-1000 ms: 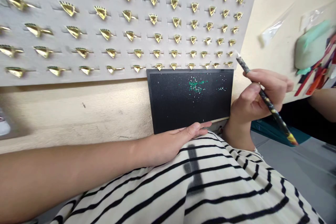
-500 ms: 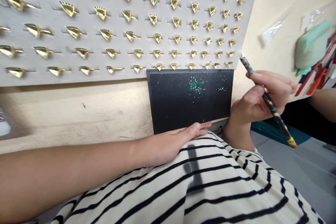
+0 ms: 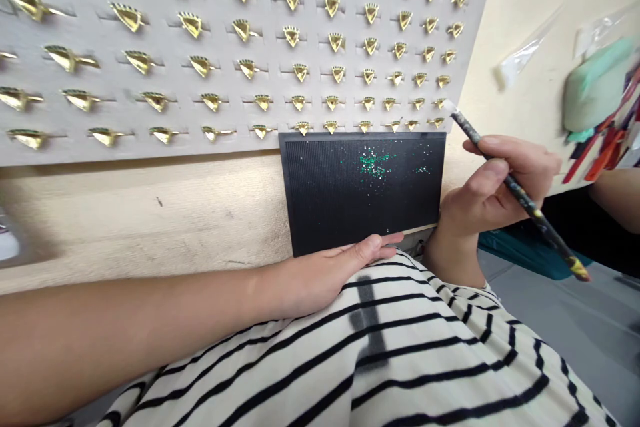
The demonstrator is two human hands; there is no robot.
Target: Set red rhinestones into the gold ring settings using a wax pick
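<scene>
My right hand point(image 3: 505, 180) pinches a dark, mottled picker pencil point(image 3: 525, 203) with a whitish tip and a yellow-orange far end. The tip is by the last rings at the right edge of a grey foam board point(image 3: 200, 140); whether it touches one I cannot tell. Rows of gold rings point(image 3: 338, 73) with triangular heads stand in slits there, many with dark green dots along the top edge. Below lies a black ribbed tray point(image 3: 330, 207) with scattered tiny green and clear stones point(image 3: 373, 163). My left hand point(image 3: 335, 270) rests along the tray's near edge, fingers outstretched.
On the pale table point(image 3: 150, 213), a clear plastic bag point(image 3: 525, 50) lies right of the board. Farther right are a light green wrapped object point(image 3: 595, 93) and red-orange tools point(image 3: 613, 147). Another person's arm point(image 3: 617, 197) shows at the right edge.
My right hand has shifted slightly left, bringing the pencil's tip over to the board's right edge. The pencil's rear end has swung to the right. My left hand and the tray stay put.
</scene>
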